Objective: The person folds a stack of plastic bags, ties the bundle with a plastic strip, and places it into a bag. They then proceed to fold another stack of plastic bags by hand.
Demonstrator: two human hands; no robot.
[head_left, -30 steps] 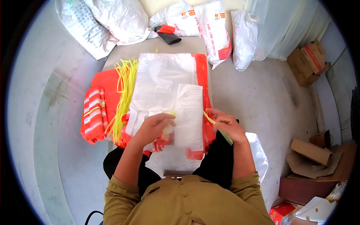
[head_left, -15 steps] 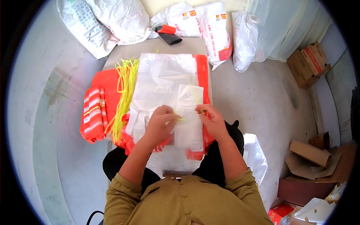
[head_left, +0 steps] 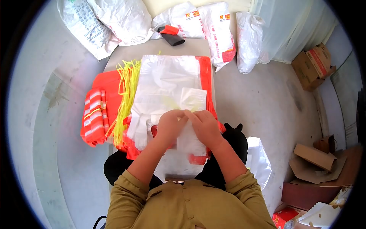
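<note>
My left hand [head_left: 172, 124] and my right hand [head_left: 204, 124] meet fingertip to fingertip, closed in a pinch. Blurred ends of a yellow tie strip [head_left: 172, 101] show just beyond the fingers. Beneath the hands lies a folded bundle of white plastic bags [head_left: 193, 95], its middle partly hidden by my right hand. It rests on a flat stack of white plastic bags [head_left: 164, 74] with red ones [head_left: 206, 70] showing along the right edge. To the left hangs a bunch of yellow tie strips [head_left: 129, 87].
Left on the work surface [head_left: 133, 50] are red bags [head_left: 106, 79] and a tied red-and-white bundle [head_left: 95, 114]. A black-and-red item [head_left: 172, 37] lies at the back. Stuffed white sacks [head_left: 217, 32] line the far side. Cardboard boxes [head_left: 314, 65] stand at right.
Both hands have come together over the folded bundle, the right moving left and the left slightly right. The yellow strip's ends now spread beyond the fingers.
</note>
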